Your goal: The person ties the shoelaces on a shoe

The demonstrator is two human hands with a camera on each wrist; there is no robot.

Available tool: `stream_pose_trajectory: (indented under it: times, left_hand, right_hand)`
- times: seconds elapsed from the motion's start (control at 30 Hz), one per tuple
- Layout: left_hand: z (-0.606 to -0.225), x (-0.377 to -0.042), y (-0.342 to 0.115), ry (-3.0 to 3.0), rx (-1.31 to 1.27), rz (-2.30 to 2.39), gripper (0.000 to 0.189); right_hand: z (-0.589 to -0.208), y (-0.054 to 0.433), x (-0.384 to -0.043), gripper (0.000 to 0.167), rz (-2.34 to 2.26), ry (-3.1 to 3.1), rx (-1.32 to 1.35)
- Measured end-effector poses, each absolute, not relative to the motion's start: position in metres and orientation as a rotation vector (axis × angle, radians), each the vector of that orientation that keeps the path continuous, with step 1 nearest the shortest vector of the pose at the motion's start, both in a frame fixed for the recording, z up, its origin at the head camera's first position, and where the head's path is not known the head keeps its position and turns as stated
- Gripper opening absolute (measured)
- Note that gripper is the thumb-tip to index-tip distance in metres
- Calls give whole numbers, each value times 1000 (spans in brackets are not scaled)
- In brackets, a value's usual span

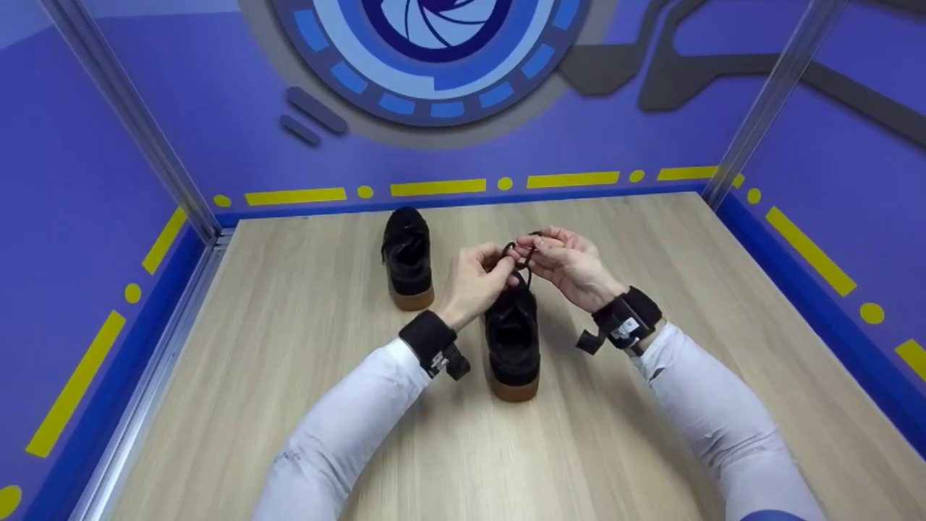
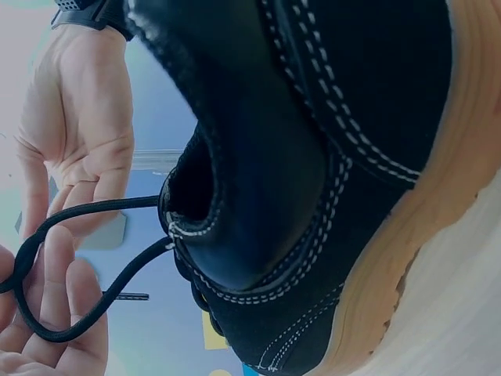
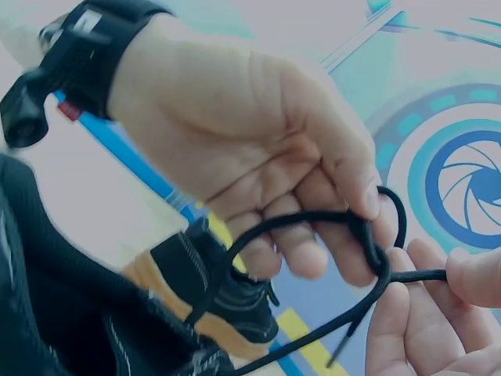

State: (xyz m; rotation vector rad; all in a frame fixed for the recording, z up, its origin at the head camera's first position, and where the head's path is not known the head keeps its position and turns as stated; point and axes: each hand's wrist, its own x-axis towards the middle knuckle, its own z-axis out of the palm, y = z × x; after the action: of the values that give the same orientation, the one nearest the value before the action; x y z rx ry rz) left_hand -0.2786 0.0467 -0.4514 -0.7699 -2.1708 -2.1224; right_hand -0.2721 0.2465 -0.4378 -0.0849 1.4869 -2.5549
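Note:
A black shoe [image 1: 515,369] with a brown sole stands on the table, its heel toward me. Its black lace [image 2: 94,207] runs up in two strands that cross and loop between my hands. My left hand [image 1: 481,275] pinches one part of the lace between thumb and index finger, above the shoe's toe end. On the other side, my right hand [image 1: 568,264] pinches another part with thumb and fingertips. In the right wrist view the crossing lace [image 3: 313,332] sits between both hands, a loose tip hanging below. White stitching shows along the shoe [image 2: 376,86] in the left wrist view.
A second black shoe [image 1: 409,278] stands farther back on the left, also heel toward me. The wooden table [image 1: 304,362] is bordered by blue panels [image 1: 217,145] at the back and sides. Both wrists wear black straps with small cameras.

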Motion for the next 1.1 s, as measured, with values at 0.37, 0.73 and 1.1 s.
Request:
stream_pose_trajectory:
  times: [0.37,0.73,1.1]
  left_hand:
    - [-448,-276,46,-2193,-762,-2043,18]
    - [-432,-279,51,-1999,-536,-2349,20]
    - [-422,-281,44,-1716,-450,-2668,34]
  right_hand:
    - [-432,243,-268,28,-2619,1463,-245]
    - [-419,240,-267,25,-2767,1517,-227]
    - [-409,238,-264,27,-2776,1508,-203]
